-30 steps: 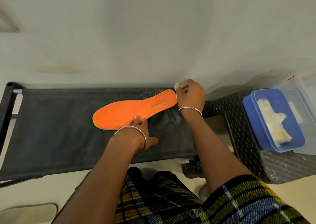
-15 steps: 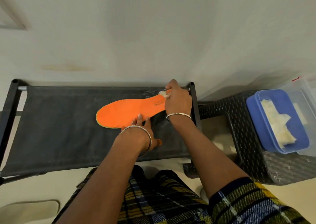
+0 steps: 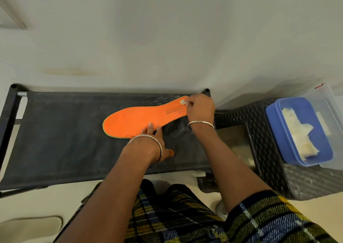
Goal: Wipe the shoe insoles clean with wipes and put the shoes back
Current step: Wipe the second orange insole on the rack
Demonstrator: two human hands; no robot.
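An orange insole (image 3: 141,120) lies toward the rack's (image 3: 55,140) back right corner, left hand (image 3: 151,140) fingers flat pinning it, right hand (image 3: 200,109) pinching what looks like a small wipe (image 3: 183,101) at its heel.

free: rack fabric (image 3: 55,131) left of insole (image 3: 137,120) | blocked: wall (image 3: 167,38) behind | stool (image 3: 233,113), container (image 3: 272,124) right

Matt orange foam insole (image 3: 141,120); dusty black cloth rack (image 3: 55,131); woven stool (image 3: 269,168).

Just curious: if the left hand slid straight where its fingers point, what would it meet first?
First the orange insole the left hand touches; beyond it, probably the rack fabric, then the wall.
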